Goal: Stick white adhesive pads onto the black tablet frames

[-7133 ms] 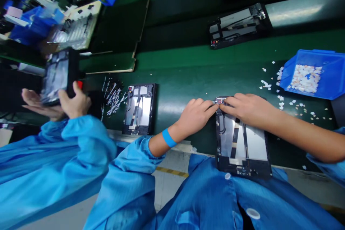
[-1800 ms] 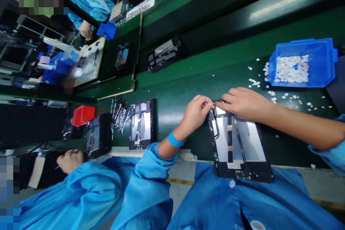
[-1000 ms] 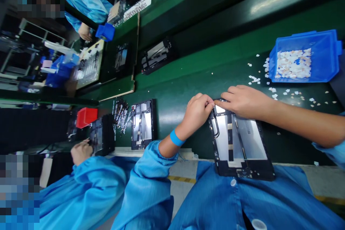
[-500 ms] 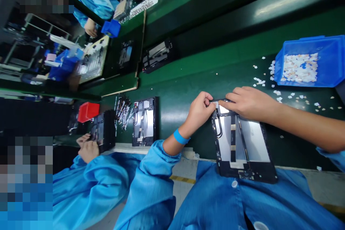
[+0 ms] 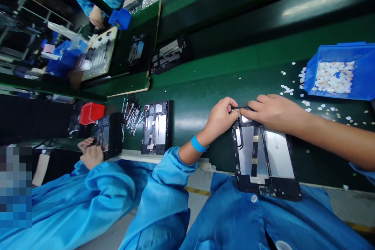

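An opened tablet [image 5: 278,152] with a black frame, silver inner plates and dark ribbon cables lies at the table's front edge, against my blue smock. My left hand [image 5: 223,116], wearing a blue wristband [image 5: 199,144], is closed at its upper left corner, thumb on the frame and fingers curled. From the right, my right hand [image 5: 275,111] reaches over the top edge. Its fingers are bent together, their tips at the same corner close to my left thumb. Whatever small part lies between the fingertips is hidden.
A blue bin [image 5: 361,74] of small white pieces stands at right, with loose bits scattered beside it. Leftward are another opened tablet [image 5: 156,127], a pile of thin strips [image 5: 133,115] and a red bin [image 5: 91,113]. A co-worker's hands [image 5: 92,154] touch a dark device [image 5: 107,136].
The view has shifted slightly, so the surroundings sit a little differently. Both hands stay at the tablet's upper left corner; the white patch by my left thumb is now more covered by fingers.
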A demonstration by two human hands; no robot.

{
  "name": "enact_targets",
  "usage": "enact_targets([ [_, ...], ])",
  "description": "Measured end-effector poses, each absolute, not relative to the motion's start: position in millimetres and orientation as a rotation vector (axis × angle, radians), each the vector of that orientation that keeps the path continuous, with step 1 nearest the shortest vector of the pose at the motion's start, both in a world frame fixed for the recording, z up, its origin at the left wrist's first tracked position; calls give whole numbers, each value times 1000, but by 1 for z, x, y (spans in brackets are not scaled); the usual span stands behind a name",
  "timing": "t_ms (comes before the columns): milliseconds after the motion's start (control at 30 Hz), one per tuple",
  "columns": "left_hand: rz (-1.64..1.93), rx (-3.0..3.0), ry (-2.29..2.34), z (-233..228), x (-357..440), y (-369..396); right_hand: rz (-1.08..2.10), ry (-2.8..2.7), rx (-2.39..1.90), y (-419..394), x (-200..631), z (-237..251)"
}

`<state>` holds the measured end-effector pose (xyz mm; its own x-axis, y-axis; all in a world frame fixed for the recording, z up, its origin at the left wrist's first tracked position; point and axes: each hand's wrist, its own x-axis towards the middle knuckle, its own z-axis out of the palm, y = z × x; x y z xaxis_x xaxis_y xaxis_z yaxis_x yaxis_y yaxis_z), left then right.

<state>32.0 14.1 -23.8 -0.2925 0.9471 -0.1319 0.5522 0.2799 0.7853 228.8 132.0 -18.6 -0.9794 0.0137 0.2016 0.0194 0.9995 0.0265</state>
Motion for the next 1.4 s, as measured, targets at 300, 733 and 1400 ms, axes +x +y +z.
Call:
enact_targets([
  [300,876,1187,1857,-28,28,21,84,-2850,-7,142,235,-32],
  [733,847,1393,1991,-34,32,23,6,-2881,-47,138,236,-33],
  [1400,932,1186,1723,-27,22,22,-47,-2902,-42,138,238,-32],
])
